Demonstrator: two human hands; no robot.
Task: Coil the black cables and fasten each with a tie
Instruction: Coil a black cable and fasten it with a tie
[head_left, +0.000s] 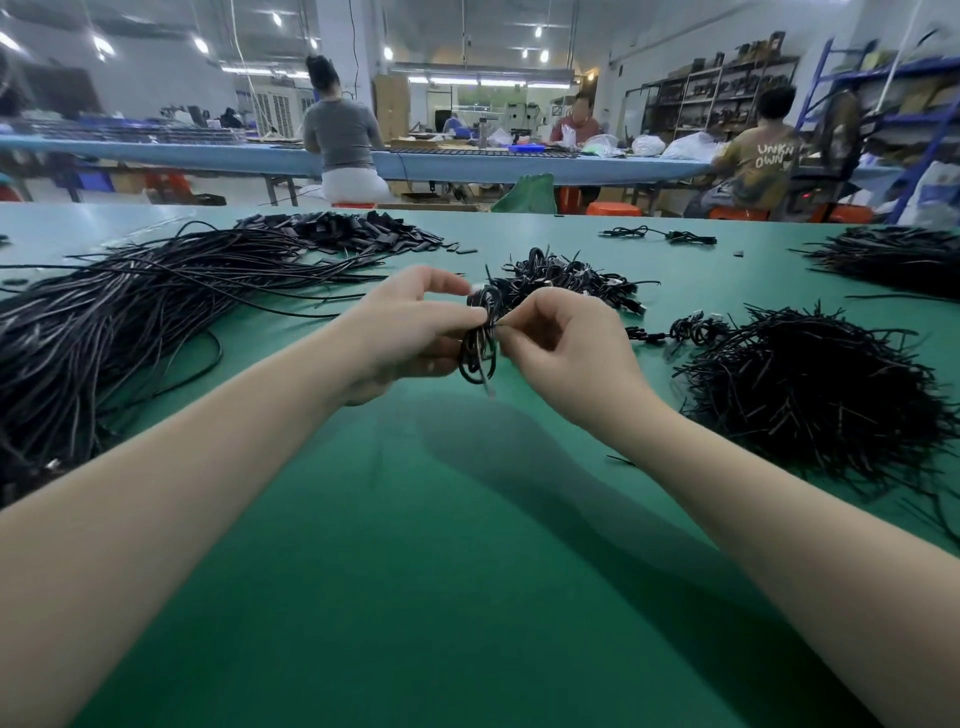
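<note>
From the head camera I see both of my hands raised above the green table, meeting at a small black coil. My left hand has its fingers curled round the coil's left side, thumb and forefinger closed on it near the top. My right hand is curled too, its thumb and forefinger pinching a thin black tie right at the coil's waist; I cannot tell how far the tie is wound on. A short cable end hangs below the coil, clear of the table.

No bins or trays hold anything here; the stock lies in loose heaps on the table. To my left is a long sprawl of uncoiled cables. Beyond it, at the far edge, sits a heap of flat black pieces; what they are I cannot tell. Just behind my hands is a pile of coiled cables, and a few more coils lie to the right of it. Near my right forearm is a bristling mound of ties, with another dark mound at the far right.

Other people sit at a blue bench behind.
</note>
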